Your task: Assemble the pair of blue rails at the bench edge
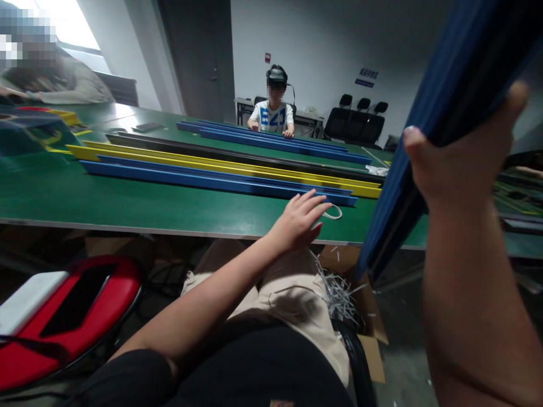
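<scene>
My right hand (pixel 462 150) grips a bundle of long blue profiles (pixel 445 85), raised and tilted at the right; its lower end hangs past the table edge. Over the front of the green table (pixel 178 212), my left hand (pixel 302 219) is open with fingers spread. A thin white loop (pixel 334 212), perhaps a cord or tie, lies just by its fingertips. Beyond that hand lie long blue channels (pixel 212 180), then yellow channels (pixel 237 169) and a black channel (pixel 186 150), roughly parallel across the table.
More blue channels (pixel 271 139) lie before a person (pixel 271 113) across the table. Another person (pixel 72 76) leans at the far left. A red stool (pixel 123 282) holds a phone and a white box. Below the table edge, a cardboard box (pixel 373 316) contains white strips.
</scene>
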Demonstrator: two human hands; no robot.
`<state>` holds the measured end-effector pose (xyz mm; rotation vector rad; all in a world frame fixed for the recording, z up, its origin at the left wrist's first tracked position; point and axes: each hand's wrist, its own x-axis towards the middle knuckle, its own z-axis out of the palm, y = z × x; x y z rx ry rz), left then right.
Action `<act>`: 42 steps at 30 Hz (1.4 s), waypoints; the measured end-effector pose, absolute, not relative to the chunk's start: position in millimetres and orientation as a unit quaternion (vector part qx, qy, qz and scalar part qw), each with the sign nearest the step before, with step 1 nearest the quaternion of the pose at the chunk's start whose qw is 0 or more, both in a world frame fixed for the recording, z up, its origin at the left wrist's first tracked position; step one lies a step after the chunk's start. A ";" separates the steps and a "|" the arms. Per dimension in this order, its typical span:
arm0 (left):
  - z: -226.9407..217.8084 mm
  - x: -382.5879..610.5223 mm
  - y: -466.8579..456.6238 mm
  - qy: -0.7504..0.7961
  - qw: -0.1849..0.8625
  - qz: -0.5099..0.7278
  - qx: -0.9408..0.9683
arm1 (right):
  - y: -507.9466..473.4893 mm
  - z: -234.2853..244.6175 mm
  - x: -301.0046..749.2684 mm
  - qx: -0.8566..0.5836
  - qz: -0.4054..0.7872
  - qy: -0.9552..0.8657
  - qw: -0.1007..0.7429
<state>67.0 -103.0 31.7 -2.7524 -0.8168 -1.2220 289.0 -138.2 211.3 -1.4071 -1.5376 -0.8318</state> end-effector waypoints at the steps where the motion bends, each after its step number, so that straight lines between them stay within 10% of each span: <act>1: 38.5 57.5 -100.0 -0.291 0.044 -0.398 -0.869 | -136.8 204.3 287.0 -0.569 -0.346 -0.613 0.425; 12: 99.5 -45.0 -32.9 -0.478 0.228 -0.540 -0.654 | -143.0 145.2 294.0 -0.565 -0.395 -0.708 0.151; 42: 11.8 -79.8 -14.0 -0.438 0.109 -0.277 -0.848 | -129.3 64.3 483.5 -0.484 -0.274 -0.831 0.034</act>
